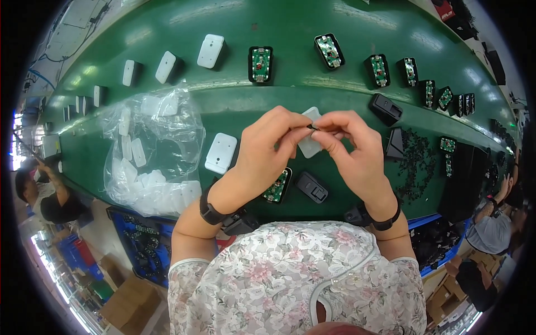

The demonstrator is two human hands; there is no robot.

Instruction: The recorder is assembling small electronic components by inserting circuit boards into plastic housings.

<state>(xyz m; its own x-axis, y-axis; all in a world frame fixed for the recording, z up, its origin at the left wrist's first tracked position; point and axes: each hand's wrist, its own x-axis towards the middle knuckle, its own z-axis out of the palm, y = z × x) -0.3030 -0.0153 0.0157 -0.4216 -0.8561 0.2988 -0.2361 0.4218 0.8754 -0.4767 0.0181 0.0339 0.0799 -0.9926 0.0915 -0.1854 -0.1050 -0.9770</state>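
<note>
Over the middle of the green table, my left hand [272, 138] and my right hand [357, 151] meet fingertip to fingertip. Both pinch a small black part [313, 128], its exact shape too small to tell. Directly beneath them is a white plastic cover [309, 148], partly hidden by the fingers. Below my left wrist, a black housing with a green circuit board [275, 191] is half covered by the arm. Beside it lies a black plastic housing [312, 187]. Left of my left hand sits a white-topped case [221, 152].
A clear plastic bag of white covers [151, 184] lies at left. Small black parts [416, 162] are heaped at right, near a black case [386, 109]. Open housings with circuit boards [261, 64] and white-topped cases [166, 67] line the far side. Blue bins [131, 245] and other people flank the table.
</note>
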